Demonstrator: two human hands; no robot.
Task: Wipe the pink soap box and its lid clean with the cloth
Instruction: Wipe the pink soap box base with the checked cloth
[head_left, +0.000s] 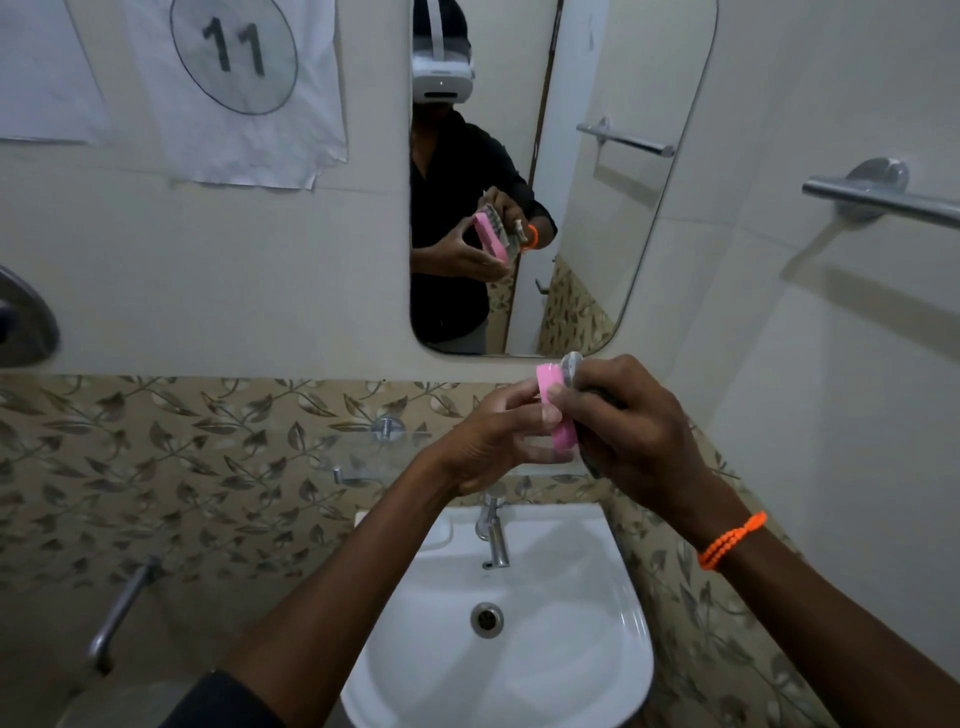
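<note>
Above the white sink (613, 639), both hands are up at about mirror-bottom height working on the pink soap box (558, 410). Left hand (488, 441) has its fingers and thumb curled round the box, holding it on edge so the narrow pink side faces the camera. Right hand (639, 431) is closed around a greyish cloth (571, 366) and pressing it flat against the box's right side, with one fingertip hooked over the pink edge (can't tell from here whether this piece is the box or its lid). An orange bracelet (732, 540) sits on the right wrist. The mirror (649, 208) shows the same grip from the front, pink piece and patterned cloth sandwiched together between the hands. A tap (493, 535) sticks out over the basin right under the hands, a towel bar (883, 200) is on the right wall, and a paper marked 11 (234, 57) hangs top left
</note>
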